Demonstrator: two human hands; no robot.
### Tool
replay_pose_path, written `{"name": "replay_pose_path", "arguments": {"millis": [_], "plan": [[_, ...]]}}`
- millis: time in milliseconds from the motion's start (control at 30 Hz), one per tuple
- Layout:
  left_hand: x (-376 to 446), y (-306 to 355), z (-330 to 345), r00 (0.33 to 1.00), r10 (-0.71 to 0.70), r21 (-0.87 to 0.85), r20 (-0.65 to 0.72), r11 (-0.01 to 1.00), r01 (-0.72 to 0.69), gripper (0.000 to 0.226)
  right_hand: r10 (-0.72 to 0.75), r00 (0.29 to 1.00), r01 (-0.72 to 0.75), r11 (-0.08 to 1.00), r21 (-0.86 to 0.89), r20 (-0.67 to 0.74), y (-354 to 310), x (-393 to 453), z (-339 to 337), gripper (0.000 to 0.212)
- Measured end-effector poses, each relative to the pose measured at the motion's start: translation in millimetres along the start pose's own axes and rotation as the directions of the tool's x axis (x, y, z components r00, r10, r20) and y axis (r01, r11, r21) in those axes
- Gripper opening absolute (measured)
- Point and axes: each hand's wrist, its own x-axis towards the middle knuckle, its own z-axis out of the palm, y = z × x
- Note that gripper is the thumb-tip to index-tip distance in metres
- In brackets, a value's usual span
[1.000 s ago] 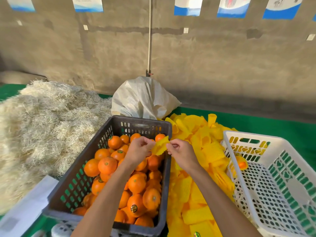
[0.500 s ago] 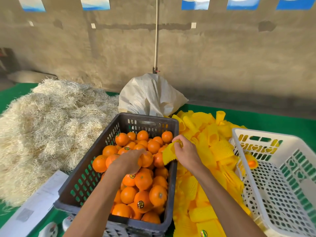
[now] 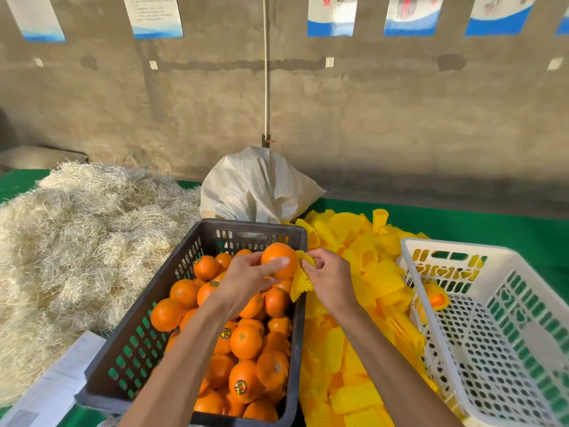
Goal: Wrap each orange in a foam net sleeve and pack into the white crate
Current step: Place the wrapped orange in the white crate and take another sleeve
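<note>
Your left hand (image 3: 246, 277) grips the orange (image 3: 278, 260) over the dark crate's (image 3: 129, 343) far right corner; your right hand (image 3: 328, 280) pinches the foam sleeve (image 3: 301, 280) beside it. Spread the sleeve's mouth wide — then push the orange squarely in.

Left hand (image 3: 246, 277) gripping orange (image 3: 277, 258), right hand (image 3: 331, 280) pinching yellow foam sleeve (image 3: 301, 280)

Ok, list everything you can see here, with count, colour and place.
dark crate: one, grey, centre, full of oranges
held orange: one, orange, above the dark crate
foam sleeve: one, yellow, beside the held orange
sleeve pile: many, yellow, between the crates
white crate: one, right
wrapped orange: one, inside the white crate
straw: pile, pale, left
sack: one, white, behind
left hand: holds the orange
right hand: pinches the sleeve
</note>
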Motion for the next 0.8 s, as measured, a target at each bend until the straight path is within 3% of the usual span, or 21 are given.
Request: {"name": "replay_pose_path", "arguments": {"millis": [67,167,333,433,567,700,800], "plan": [[0,3,13,0.997,-0.027,-0.146,0.078,0.989,0.038,0.051,-0.024,1.0,0.021,0.992,-0.125,-0.02,-1,4,-6,0.016],[0,1,27,0.972,-0.055,-0.3,0.23,0.946,0.125,0.083,-0.024,0.998,0.008,0.969,-0.245,-0.063,-3,6,-18,0.025],[0,-6,53,0.934,-0.109,-0.373,0.339,0.896,0.24,0.106,-0.024,0.999,0.012,0.947,-0.32,-0.032,-2,10,-28,0.019],[2,-4,65,0.945,-0.108,-0.357,0.309,0.908,0.22,0.102,0.018,0.999,-0.008,0.973,-0.229,0.041,2,10,-29,0.02],[9,-15,69,0.964,-0.135,-0.351,0.229,0.912,0.211,0.081,0.049,0.987,-0.023,0.986,-0.168,0.152,16,14,-38,0.025],[15,-27,72,0.977,-0.172,-0.376,0.128,0.903,0.208,0.065,0.091,0.987,-0.067,0.982,-0.174,0.131,30,16,-48,0.027],[18,-29,82,0.986,-0.16,-0.155,0.042,0.974,0.165,0.068,0.111,0.992,-0.106,0.99,-0.095,0.052,32,16,-54,0.028]]}}
